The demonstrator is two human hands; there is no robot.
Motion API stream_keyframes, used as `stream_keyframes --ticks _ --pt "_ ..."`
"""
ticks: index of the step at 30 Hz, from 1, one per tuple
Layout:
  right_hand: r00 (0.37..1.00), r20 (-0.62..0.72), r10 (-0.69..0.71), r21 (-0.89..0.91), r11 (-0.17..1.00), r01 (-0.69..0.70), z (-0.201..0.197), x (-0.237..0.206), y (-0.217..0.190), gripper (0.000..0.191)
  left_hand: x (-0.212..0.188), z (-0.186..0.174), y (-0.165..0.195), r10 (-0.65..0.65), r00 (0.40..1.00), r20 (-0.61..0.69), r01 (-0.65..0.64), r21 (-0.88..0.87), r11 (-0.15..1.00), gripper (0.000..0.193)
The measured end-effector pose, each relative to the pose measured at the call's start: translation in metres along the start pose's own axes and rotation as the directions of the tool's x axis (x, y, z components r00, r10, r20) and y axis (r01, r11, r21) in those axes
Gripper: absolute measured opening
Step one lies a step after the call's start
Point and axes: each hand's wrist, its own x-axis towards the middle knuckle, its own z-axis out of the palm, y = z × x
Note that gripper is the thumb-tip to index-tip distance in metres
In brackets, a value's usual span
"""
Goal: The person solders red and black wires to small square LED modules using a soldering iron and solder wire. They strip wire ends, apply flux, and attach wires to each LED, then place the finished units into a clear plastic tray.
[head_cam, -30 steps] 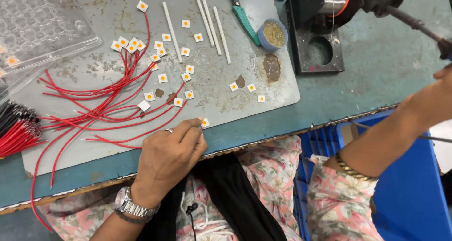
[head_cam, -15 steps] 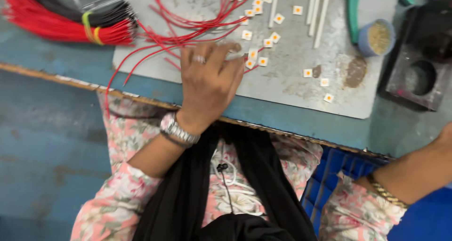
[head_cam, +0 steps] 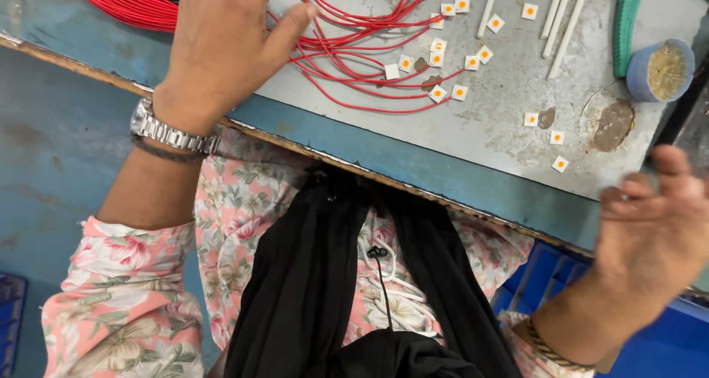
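Note:
My left hand [head_cam: 221,45], with a metal wristwatch [head_cam: 170,130] on it, lies palm down on loose red wires [head_cam: 354,53] at the near left of a grey mat [head_cam: 502,119]. Its thumb is spread; its fingertips run off the top edge, and nothing shows in its grasp. Small white squares with orange dots [head_cam: 458,92] lie scattered just right of the wires. My right hand [head_cam: 650,230] hovers at the table's front edge on the right, fingers loosely curled and apart, holding nothing.
A bundle of red wires [head_cam: 125,1] lies at the far left. White sticks [head_cam: 565,23], green-handled pliers [head_cam: 624,19] and a small blue cup of yellowish paste [head_cam: 659,69] sit at the back right. A blue crate [head_cam: 532,282] stands below the blue table edge [head_cam: 413,145].
The view has swung down and closer. My left hand has moved from the mat's front edge up onto the red wires. My right hand has come down to the table's front edge.

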Motion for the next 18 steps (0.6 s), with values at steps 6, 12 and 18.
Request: stream_keyframes --ticks 6,12,18 --pt "0.985 0.17 -0.016 -0.289 0.955 0.066 0.057 0.015 0.02 0.061 0.01 0.015 0.005 0.269 0.943 -0.198 -0.291 -0.088 0.953 0.01" --pt "0.981 0.19 0.031 -0.33 0.943 0.034 0.061 0.011 0.032 0.059 0.065 0.064 0.02 0.289 0.957 0.025 -0.286 -0.101 0.953 0.015" --pt "0.99 0.138 0.026 -0.356 0.934 0.025 0.042 -0.005 0.028 0.055 0.098 0.098 0.007 0.137 0.959 0.248 -0.092 -0.185 0.978 0.028"
